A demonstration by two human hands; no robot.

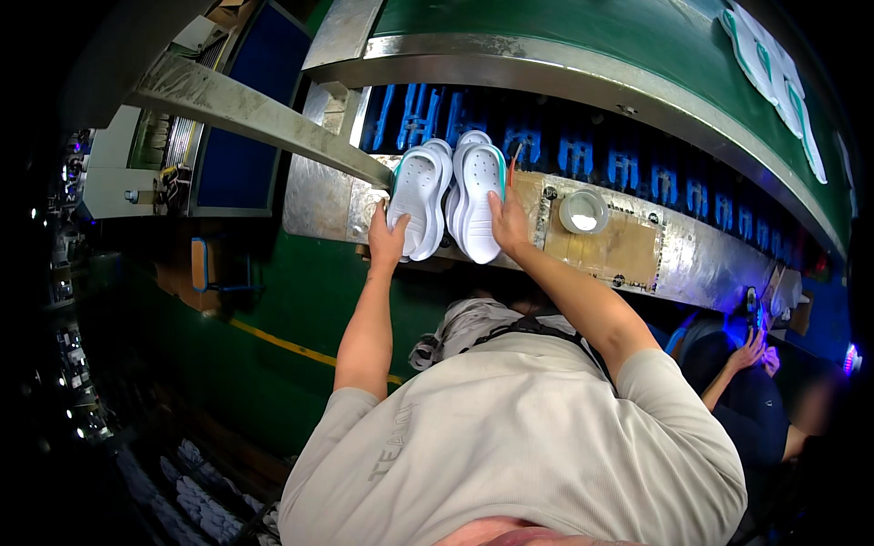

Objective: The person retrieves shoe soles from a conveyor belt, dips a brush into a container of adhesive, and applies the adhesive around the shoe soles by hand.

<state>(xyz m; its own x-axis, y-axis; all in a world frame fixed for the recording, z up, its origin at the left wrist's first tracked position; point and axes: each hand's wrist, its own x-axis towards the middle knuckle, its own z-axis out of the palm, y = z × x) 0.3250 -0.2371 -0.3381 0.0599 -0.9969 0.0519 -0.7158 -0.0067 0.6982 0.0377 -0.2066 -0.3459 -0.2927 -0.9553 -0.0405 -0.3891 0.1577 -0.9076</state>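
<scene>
Two white shoe soles with small holes lie side by side before me, toes pointing away, each with another white sole against it. My left hand (387,238) grips the heel end of the left sole (421,187), its thumb pressed on the inner face. My right hand (510,220) holds the right sole (479,182) by its outer side, thumb likewise on top. Teal shows along the outer edges of both. A thin orange-red stick (513,170) rises beside my right hand; whether my fingers hold it cannot be made out.
On the metal bench (319,196), a clear round tub (584,211) with white contents stands on brown cardboard (628,250). Blue holders (575,156) line the space under the green conveyor (546,25), which carries white pieces (774,68). A slanted metal beam (264,118) crosses at left. A co-worker's hand (748,350) is at right.
</scene>
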